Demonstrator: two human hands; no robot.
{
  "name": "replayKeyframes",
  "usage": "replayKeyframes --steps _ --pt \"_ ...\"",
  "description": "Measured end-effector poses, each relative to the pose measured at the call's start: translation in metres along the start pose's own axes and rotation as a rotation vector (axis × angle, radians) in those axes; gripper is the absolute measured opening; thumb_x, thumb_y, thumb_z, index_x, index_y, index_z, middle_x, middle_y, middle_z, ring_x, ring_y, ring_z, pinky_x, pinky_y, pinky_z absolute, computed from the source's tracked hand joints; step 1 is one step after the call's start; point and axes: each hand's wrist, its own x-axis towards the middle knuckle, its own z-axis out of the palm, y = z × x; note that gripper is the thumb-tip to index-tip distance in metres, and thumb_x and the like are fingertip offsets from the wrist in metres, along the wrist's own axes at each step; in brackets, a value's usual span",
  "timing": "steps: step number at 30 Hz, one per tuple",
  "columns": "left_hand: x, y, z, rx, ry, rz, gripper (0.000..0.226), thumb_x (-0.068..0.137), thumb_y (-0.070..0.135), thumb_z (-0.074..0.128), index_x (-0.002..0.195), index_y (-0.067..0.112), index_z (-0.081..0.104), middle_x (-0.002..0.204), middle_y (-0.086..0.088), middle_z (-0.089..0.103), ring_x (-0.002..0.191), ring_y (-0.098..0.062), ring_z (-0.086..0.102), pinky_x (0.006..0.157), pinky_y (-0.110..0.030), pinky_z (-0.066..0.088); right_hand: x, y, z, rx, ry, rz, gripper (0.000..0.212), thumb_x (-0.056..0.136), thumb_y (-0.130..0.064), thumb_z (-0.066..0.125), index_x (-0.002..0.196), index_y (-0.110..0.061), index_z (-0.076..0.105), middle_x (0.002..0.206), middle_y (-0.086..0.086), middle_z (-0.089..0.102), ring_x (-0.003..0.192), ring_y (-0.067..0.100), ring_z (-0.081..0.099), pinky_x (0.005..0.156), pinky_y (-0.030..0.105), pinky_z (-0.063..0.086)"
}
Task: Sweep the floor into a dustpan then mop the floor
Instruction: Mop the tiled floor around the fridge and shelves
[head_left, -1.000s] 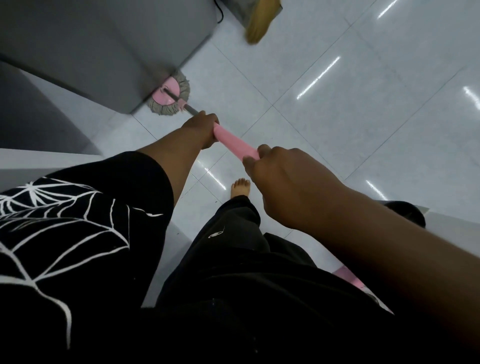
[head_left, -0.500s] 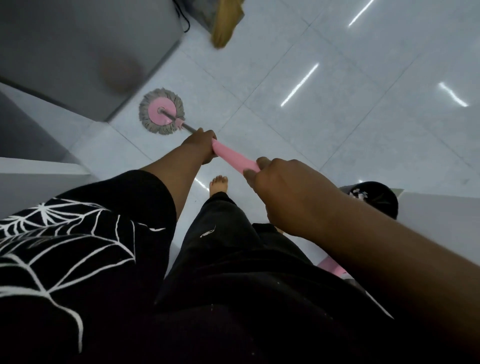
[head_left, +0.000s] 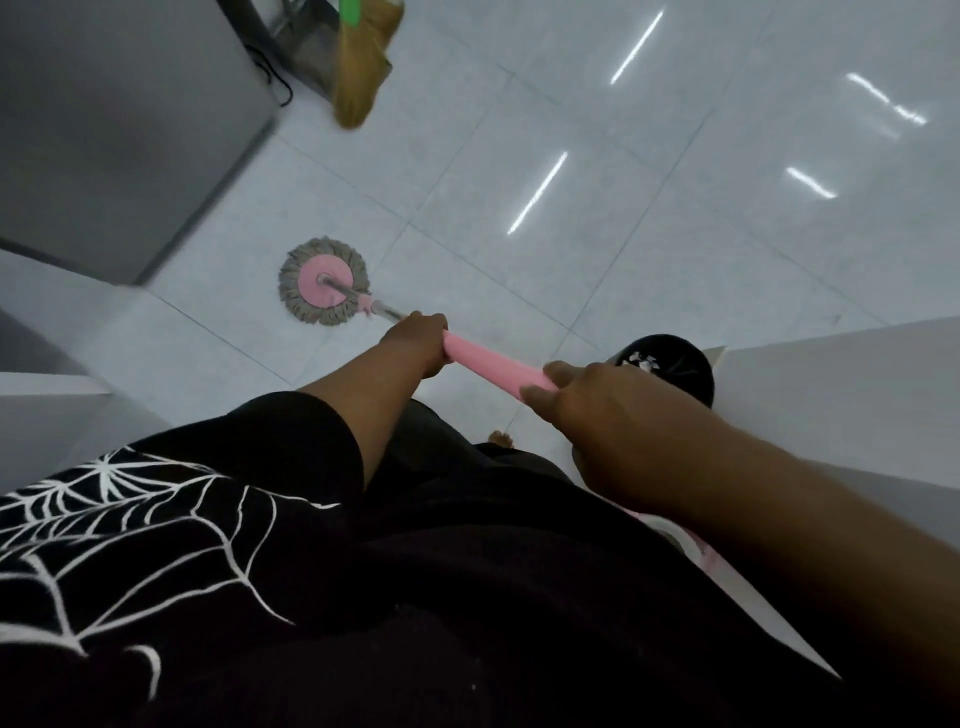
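Mop (head_left: 324, 281), round grey fringe, on glossy floor (head_left: 675, 234); both hands' grip closed around its smooth pink handle (head_left: 493, 368).

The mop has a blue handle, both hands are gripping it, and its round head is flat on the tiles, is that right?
Not quite: the mop handle is pink, not blue, as the head view shows. The left hand and right hand both grip it, and the round mop head lies flat on the tiles.
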Motion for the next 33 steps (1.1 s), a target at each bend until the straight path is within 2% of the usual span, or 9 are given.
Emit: replayKeyframes --steps 4,10,14,16,20,25,27,31,33 --pt "0.005 -0.005 -0.006 -0.013 0.011 0.010 0.039 0.086 0.030 0.064 0.122 0.019 0.051 0.121 -0.012 0.051 0.101 -0.027 0.059 0.076 -0.033 0.044 0.009 0.002 -0.005 -0.034 0.012 -0.018 0.036 0.082 -0.017 0.049 0.117 -0.014 0.055 0.086 0.004 0.050 0.050 0.014 0.039 0.042 0.025 0.019" --pt "0.024 -0.034 -0.034 -0.101 0.000 0.000 0.037 0.087 0.022 0.061 0.122 0.019 0.050 0.123 -0.011 0.048 0.101 -0.028 0.058 0.079 -0.035 0.046 0.048 0.002 -0.032 -0.053 -0.006 -0.034 0.037 0.081 -0.013 0.049 0.118 -0.015 0.053 0.090 0.004 0.051 0.048 0.011 0.033 0.043 0.023 0.015" --pt "0.048 -0.077 -0.071 -0.113 0.009 -0.018 0.038 0.088 0.019 0.059 0.124 0.017 0.050 0.127 -0.013 0.046 0.106 -0.029 0.057 0.078 -0.033 0.042 0.103 -0.005 -0.062 -0.036 0.000 -0.052 0.039 0.082 -0.013 0.054 0.121 -0.014 0.051 0.093 0.004 0.052 0.053 0.013 0.037 0.047 0.022 0.020" --pt "0.062 -0.104 -0.091 -0.104 0.015 -0.029 0.038 0.088 0.020 0.061 0.125 0.017 0.050 0.128 -0.013 0.046 0.108 -0.030 0.056 0.081 -0.034 0.044 0.134 -0.011 -0.078 -0.025 -0.001 -0.064 0.044 0.084 -0.016 0.058 0.127 -0.013 0.049 0.098 0.006 0.054 0.052 0.010 0.032 0.051 0.022 0.023" --pt "0.090 -0.159 -0.132 -0.071 0.022 -0.067 0.042 0.089 0.019 0.062 0.128 0.017 0.048 0.133 -0.013 0.044 0.113 -0.030 0.055 0.087 -0.039 0.047 0.199 -0.024 -0.111 -0.028 0.022 -0.096 0.039 0.088 -0.019 0.057 0.126 -0.012 0.050 0.098 0.005 0.055 0.048 0.005 0.018 0.045 0.018 0.010" --pt "0.120 -0.216 -0.175 -0.058 0.025 -0.095 0.043 0.089 0.019 0.063 0.130 0.016 0.049 0.134 -0.013 0.044 0.115 -0.031 0.055 0.091 -0.042 0.049 0.267 -0.037 -0.140 -0.015 0.078 -0.103 0.034 0.087 -0.017 0.058 0.120 -0.011 0.056 0.092 0.006 0.058 0.054 0.013 0.037 0.057 0.022 0.031" --pt "0.130 -0.231 -0.187 -0.049 0.019 -0.105 0.044 0.089 0.019 0.064 0.130 0.016 0.048 0.135 -0.013 0.044 0.114 -0.032 0.056 0.091 -0.041 0.048 0.287 -0.040 -0.147 -0.009 0.092 -0.092 0.037 0.085 -0.017 0.062 0.120 -0.011 0.057 0.094 0.008 0.059 0.056 0.015 0.040 0.058 0.024 0.032" --pt "0.143 -0.247 -0.197 -0.035 0.004 -0.134 0.045 0.088 0.016 0.065 0.130 0.016 0.047 0.135 -0.014 0.043 0.112 -0.032 0.057 0.091 -0.043 0.048 0.310 -0.043 -0.151 0.008 0.080 -0.080 0.042 0.084 -0.015 0.064 0.125 -0.010 0.055 0.097 0.009 0.059 0.058 0.017 0.046 0.062 0.029 0.049" --pt "0.144 -0.244 -0.194 -0.040 -0.004 -0.155 0.046 0.087 0.014 0.066 0.129 0.015 0.048 0.138 -0.014 0.040 0.113 -0.033 0.057 0.092 -0.044 0.049 0.309 -0.040 -0.147 0.006 0.071 -0.084 0.045 0.085 -0.015 0.064 0.128 -0.009 0.051 0.100 0.010 0.058 0.059 0.017 0.046 0.064 0.030 0.051"
